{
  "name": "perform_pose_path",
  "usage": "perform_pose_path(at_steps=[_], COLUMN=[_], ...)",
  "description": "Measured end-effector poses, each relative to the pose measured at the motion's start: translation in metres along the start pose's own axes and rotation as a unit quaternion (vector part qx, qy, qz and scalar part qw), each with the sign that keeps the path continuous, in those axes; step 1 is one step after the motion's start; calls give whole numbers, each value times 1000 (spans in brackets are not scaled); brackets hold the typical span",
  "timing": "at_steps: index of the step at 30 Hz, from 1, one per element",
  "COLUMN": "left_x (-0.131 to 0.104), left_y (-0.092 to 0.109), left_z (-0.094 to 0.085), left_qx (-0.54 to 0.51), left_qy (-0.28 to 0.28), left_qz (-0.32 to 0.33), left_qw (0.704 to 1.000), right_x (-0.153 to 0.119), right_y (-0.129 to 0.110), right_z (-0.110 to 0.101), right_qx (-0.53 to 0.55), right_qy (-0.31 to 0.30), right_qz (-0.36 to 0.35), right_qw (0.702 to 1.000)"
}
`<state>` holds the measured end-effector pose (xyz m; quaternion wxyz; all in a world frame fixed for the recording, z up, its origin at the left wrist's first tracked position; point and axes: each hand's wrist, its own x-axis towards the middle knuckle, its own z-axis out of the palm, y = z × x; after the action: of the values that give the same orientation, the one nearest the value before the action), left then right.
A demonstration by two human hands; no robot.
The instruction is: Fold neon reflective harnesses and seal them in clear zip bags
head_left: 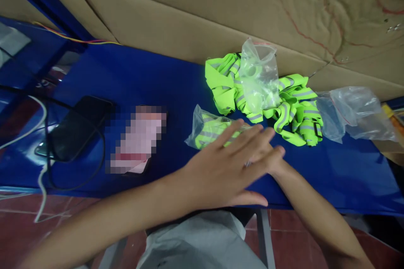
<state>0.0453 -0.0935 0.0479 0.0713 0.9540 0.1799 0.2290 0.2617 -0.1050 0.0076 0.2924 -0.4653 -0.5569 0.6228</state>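
My left hand lies flat, fingers spread, pressing the bagged strap onto the blue table; nothing's gripped. My right hand is mostly hidden underneath, so I can't tell its fingers. I'd press evenly from the closed end so air escapes.

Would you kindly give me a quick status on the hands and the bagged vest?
Left hand flat over bagged vest. Right hand mostly hidden beneath it. Loose vests close behind.
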Motion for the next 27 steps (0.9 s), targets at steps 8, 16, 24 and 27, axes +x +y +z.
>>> perform_pose_path(at_steps=[8, 16, 24, 27], left_x=[5, -4, -6, -4], left_y=[-33, -25, -38, -33], left_z=[-13, -2, -15, -10], left_qx=[-221, -250, -326, -256], left_qy=[-208, -230, -68, -70], left_qz=[-224, -281, -292, -212], left_qw=[926, 897, 897, 940], right_x=[6, 0, -15, -10], right_y=[-10, 0, -19, -17], right_z=[1, 23, -11, 5], right_qx=[18, -75, 78, 66], right_qy=[-93, -71, -121, -95], right_qz=[39, 29, 128, 76], right_qw=[995, 994, 981, 990])
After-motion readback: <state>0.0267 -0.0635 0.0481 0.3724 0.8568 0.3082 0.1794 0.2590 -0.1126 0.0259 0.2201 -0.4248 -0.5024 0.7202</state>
